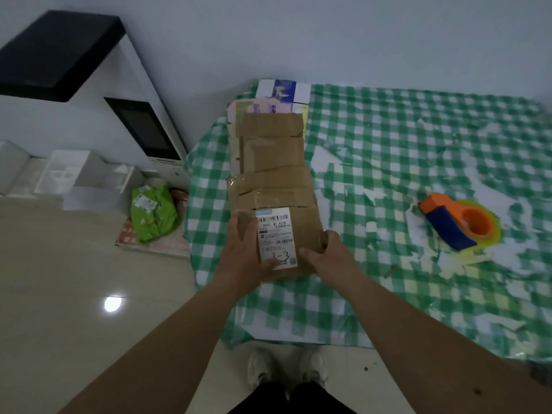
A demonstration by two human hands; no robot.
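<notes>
Left hand [243,249] and right hand [327,253], each grip clamped on the box [307,227], near end, on the bench [388,130].

Tape dispenser [460,225] lies on the checked tablecloth [388,130].

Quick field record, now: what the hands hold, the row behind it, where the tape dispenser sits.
left hand: grips labelled parcel's left edge, thumb on label
right hand: grips its right edge
parcel position: near end of row, on checked tablecloth
row: brown, taped; printed boxes at far end
tape dispenser: on tablecloth, right of row, untouched
green bag: on floor, left of tablecloth
</notes>
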